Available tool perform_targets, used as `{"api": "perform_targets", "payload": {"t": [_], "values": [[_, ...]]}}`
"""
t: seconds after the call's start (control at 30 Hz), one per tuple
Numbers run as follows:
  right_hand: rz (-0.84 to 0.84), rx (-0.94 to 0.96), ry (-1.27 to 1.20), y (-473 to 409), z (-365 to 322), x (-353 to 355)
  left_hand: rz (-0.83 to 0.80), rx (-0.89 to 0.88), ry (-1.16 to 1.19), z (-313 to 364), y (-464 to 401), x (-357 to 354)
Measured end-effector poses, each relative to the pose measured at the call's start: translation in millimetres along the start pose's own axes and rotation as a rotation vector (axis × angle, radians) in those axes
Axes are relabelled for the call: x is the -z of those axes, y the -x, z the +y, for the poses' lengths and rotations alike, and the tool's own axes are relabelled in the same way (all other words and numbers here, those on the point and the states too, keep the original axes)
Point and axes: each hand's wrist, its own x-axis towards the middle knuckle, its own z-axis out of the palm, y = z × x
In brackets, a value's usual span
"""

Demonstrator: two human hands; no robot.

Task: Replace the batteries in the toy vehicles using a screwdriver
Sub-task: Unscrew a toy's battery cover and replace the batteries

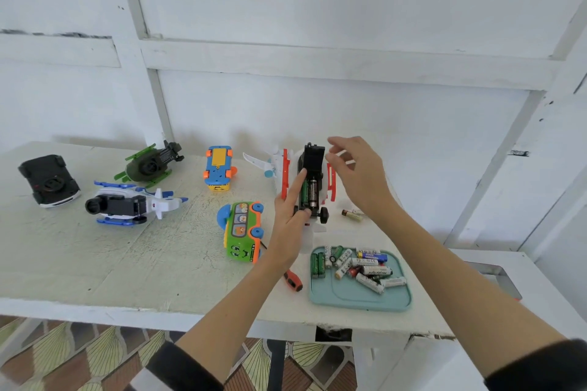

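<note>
Batteries already sit in the open compartment (309, 192) of the white-and-red toy plane (287, 174), which lies belly-up toward the back of the counter (127, 263), right of centre. The left hand (290, 216) steadies it, fingers laid straight along the fuselage beside the bay and the thumb tucked against the lower end near a black wheel (323, 215). The right hand (355, 168) hovers just beside the plane's far side, fingers loosely spread and holding nothing that I can make out.

I'd judge the plane light, hollow plastic, stiff in the body but fragile at the thin wings and red struts; best held around the fuselage, as the left hand does, not by a wing. The cells are smooth and would roll if dropped.

One loose battery (352, 215) lies on the counter just right of the plane. Nearer the front edge a teal tray (359, 298) holds a heap of spare batteries (365, 267), and an orange-handled screwdriver (293, 281) lies just left of it, partly under the left forearm. A green bus (243, 232) sits close to the left wrist and could be nudged; a blue-and-yellow car (217, 168), a green helicopter (152, 163), a blue-and-white helicopter (130, 203) and a black car (49, 181) lie well apart to the left.
</note>
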Motion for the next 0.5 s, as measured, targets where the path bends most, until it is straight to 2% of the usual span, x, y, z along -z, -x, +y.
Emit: {"api": "perform_targets", "payload": {"t": [0.1, 0.33, 0.5], "values": [[-0.06, 0.005, 0.058, -7, -1, -4, -0.023, 0.008, -0.007, 4, 3, -2], [-0.01, -0.038, -0.06, -2, -5, -1, -0.069, -0.02, 0.032, 4, 2, 3], [-0.037, 0.134, -0.055, 14, -5, -1, -0.024, -0.04, 0.049, 6, 2, 6]]}}
